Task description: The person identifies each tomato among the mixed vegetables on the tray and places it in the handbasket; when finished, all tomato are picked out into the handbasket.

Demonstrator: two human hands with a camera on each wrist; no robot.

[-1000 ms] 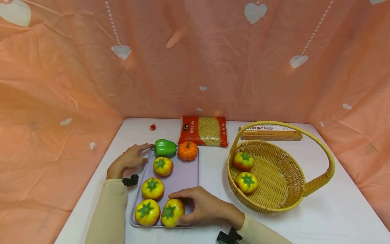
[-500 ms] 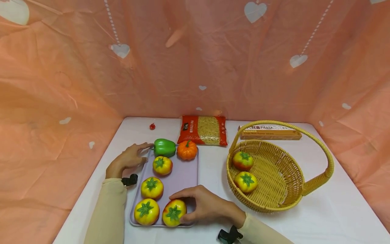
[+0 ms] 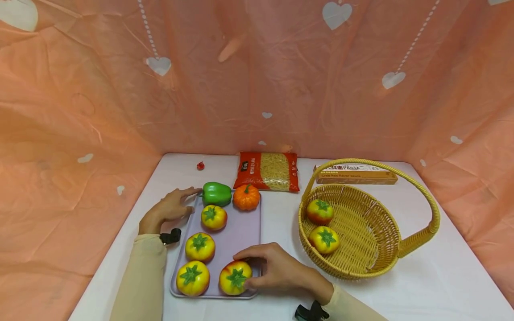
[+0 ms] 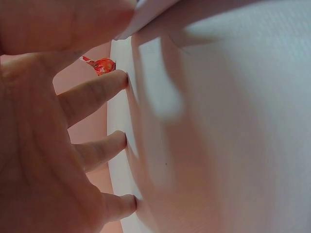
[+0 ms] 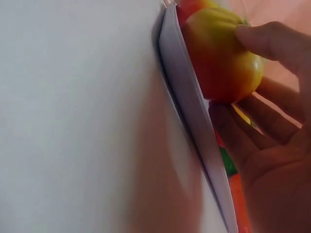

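My right hand (image 3: 279, 267) grips a yellow-red tomato (image 3: 234, 278) with a green star-shaped top, at the near right corner of the lilac tray (image 3: 241, 236). In the right wrist view, thumb and fingers curl round this tomato (image 5: 218, 58) just inside the tray's wall (image 5: 189, 92). Three more such tomatoes line the tray's left side, one of them (image 3: 192, 278) in the near corner. A green bell pepper (image 3: 217, 194) and a small orange pumpkin (image 3: 246, 197) lie at its far end. Beside the tray's left edge, my left hand (image 3: 170, 207) rests its spread fingertips on the table.
A wicker basket (image 3: 391, 214) with a tall handle stands to the right, two tomatoes (image 3: 324, 239) inside. Behind lie a red pasta bag (image 3: 268, 171), a pasta box (image 3: 357, 177) and a tiny red item (image 3: 201, 166). Peach curtains (image 3: 257, 89) enclose the table.
My right hand has shifted rightward with the tomato, widening the gap to the near-left one. The left hand has stayed in place.
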